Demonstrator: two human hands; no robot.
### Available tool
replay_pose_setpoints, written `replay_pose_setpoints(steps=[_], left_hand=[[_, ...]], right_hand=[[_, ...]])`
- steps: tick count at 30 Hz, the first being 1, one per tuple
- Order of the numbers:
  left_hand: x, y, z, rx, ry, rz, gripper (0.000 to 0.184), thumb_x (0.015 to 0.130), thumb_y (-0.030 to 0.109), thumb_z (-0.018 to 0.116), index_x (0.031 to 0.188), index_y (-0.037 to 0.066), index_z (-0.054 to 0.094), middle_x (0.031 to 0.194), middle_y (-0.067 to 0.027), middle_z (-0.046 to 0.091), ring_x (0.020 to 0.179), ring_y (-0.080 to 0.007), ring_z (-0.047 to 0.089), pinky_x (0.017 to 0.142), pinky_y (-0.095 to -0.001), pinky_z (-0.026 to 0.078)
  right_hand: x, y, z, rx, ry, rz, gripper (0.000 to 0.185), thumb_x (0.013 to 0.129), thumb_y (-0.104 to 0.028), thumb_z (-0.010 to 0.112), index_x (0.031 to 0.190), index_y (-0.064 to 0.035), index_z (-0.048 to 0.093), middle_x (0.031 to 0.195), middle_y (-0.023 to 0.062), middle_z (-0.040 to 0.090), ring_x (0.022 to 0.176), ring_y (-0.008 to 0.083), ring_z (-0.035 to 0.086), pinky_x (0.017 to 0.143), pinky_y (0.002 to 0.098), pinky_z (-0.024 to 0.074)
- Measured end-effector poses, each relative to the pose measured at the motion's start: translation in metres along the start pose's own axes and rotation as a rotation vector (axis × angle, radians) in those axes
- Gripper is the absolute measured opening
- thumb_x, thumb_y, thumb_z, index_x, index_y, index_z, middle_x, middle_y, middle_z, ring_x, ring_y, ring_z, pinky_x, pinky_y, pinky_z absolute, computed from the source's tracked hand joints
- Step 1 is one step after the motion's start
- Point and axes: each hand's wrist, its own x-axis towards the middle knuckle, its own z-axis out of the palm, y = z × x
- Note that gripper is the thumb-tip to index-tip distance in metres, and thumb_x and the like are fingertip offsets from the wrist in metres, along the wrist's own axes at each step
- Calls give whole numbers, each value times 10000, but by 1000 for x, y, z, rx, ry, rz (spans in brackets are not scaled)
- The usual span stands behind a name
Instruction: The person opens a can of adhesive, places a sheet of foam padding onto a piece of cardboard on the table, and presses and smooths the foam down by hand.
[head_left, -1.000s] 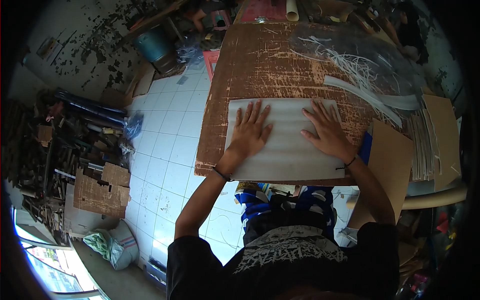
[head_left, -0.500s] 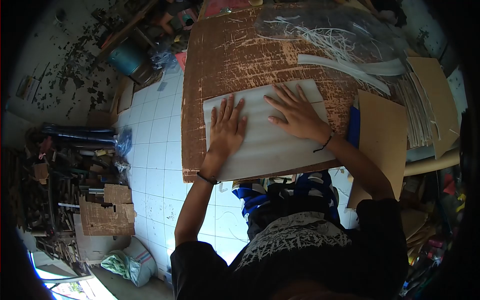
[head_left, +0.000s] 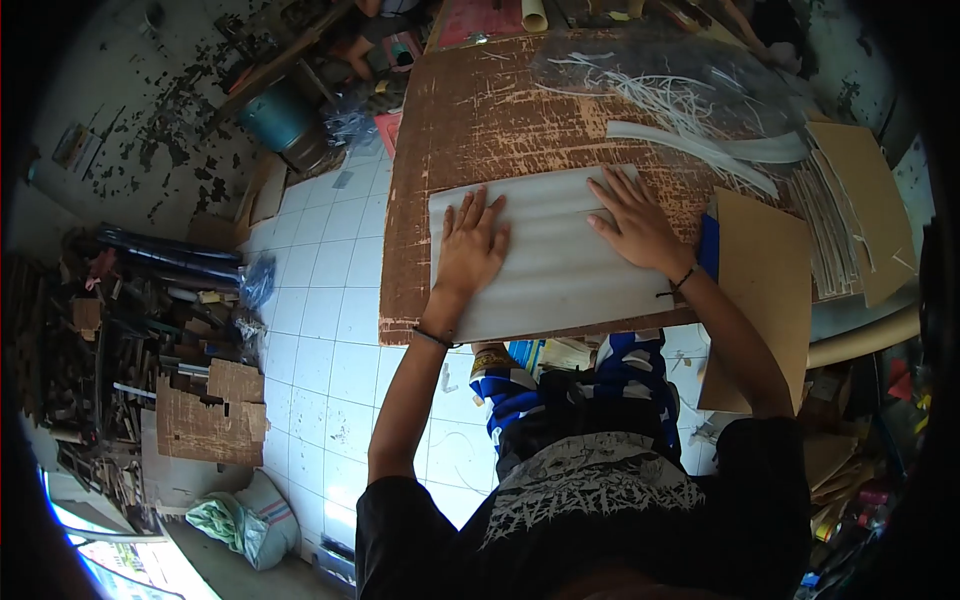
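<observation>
Foam sheet (head_left: 560, 275), whitish with faint ridges, lies flat on a scuffed brown worktable (head_left: 450, 115), close to the edge nearest the wearer. Left hand (head_left: 470, 250) palm down on the sheet's left side, fingers slightly parted and pointing away from the body; released, resting on the surface with no grip. Right hand (head_left: 638, 228) likewise flat, on the sheet's far right part, fingers fanned, thumb out toward the middle; also ungripped. Wide bare stretch of foam between the two. Dark wristband (head_left: 434, 336) on the left wrist, corded bracelet (head_left: 680, 282) on the right.

Beyond the right hand: foam strips (head_left: 690, 155), a tangle of thin white offcuts (head_left: 680, 105), clear plastic sheeting (head_left: 745, 85) about them. Right of the sheet, a brown cardboard panel (head_left: 760, 300) slants down past the table edge; a blue item (head_left: 709, 240) beside it, possibly a folder or board, too little showing to be sure. Further right, stacked cardboard pieces (head_left: 825, 240), with a long cardboard tube (head_left: 870, 335) below. Off the table's left side, white floor tiles (head_left: 320, 310); beyond, a blue-green drum (head_left: 275, 120). Part of another person (head_left: 358, 50) at upper left.
</observation>
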Motion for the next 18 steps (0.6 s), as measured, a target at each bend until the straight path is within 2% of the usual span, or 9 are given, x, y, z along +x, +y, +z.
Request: replay_pose_setpoints(steps=[3, 6, 7, 9, 12, 13, 14, 16, 18], left_hand=[[-1, 2, -1, -16, 21, -9, 651, 1034, 365, 486, 1619, 145, 303, 1625, -174, 388, 1528, -365, 311, 1265, -548, 183], [-1, 3, -3, -45, 15, -19, 647, 1038, 371, 477, 1628, 182, 290, 1629, -176, 379, 1531, -364, 306, 1268, -548, 176], [-3, 3, -6, -13, -25, -7, 599, 1050, 384, 448, 1617, 225, 335, 1652, -168, 340, 1542, -359, 282, 1272, -541, 168], [-1, 0, -2, 44, -48, -13, 563, 1058, 395, 427, 1599, 246, 379, 1669, -156, 308, 1551, -354, 261, 1275, -535, 161], [-7, 3, 0, 84, -40, -30, 533, 1069, 429, 390, 1571, 256, 442, 1685, -175, 258, 1563, -387, 206, 1278, -544, 133], [-9, 7, -2, 134, -11, -38, 534, 1069, 433, 389, 1572, 259, 440, 1683, -186, 258, 1564, -398, 198, 1279, -547, 127], [-7, 10, -6, 187, 26, -39, 535, 1069, 438, 389, 1573, 262, 438, 1680, -196, 258, 1564, -409, 190, 1279, -550, 122], [-3, 9, -6, 141, -63, -70, 575, 1077, 458, 351, 1610, 241, 356, 1698, -206, 190, 1576, -422, 121, 1279, -566, 86], [-1, 8, -6, 29, -96, -101, 598, 1082, 466, 327, 1629, 227, 306, 1710, -195, 152, 1582, -415, 90, 1279, -570, 68]], right_hand=[[1, 0, 2, -13, -8, -7, 683, 1074, -547, 403, 1584, -93, 373, 1667, 216, 270, 1560, 363, 218, 1283, 530, 124], [2, 3, 0, -96, -54, -25, 706, 1074, -554, 396, 1608, -98, 319, 1673, 212, 258, 1562, 361, 212, 1285, 523, 120], [2, 3, 0, -105, -62, -23, 716, 1072, -557, 398, 1615, -100, 301, 1675, 211, 254, 1563, 359, 211, 1285, 520, 121], [4, 5, 4, -71, -41, -19, 760, 1062, -583, 401, 1637, -113, 243, 1680, 221, 232, 1569, 346, 201, 1283, 515, 142], [3, 3, 5, 87, 44, 18, 798, 1055, -592, 410, 1636, -78, 223, 1670, 242, 245, 1564, 345, 219, 1277, 518, 165], [4, 4, 7, 64, 70, -17, 840, 1051, -586, 430, 1631, -27, 190, 1650, 262, 279, 1549, 366, 253, 1273, 520, 178], [4, 4, 9, -38, 43, -12, 848, 1050, -586, 431, 1630, -18, 183, 1653, 258, 274, 1549, 370, 251, 1274, 517, 178], [4, 1, 7, -241, -3, 6, 864, 1049, -586, 434, 1627, 0, 170, 1660, 251, 266, 1549, 377, 247, 1275, 512, 177], [5, 0, 2, -106, -30, 24, 860, 1049, -605, 412, 1633, -22, 170, 1677, 238, 225, 1562, 371, 205, 1278, 509, 171]])
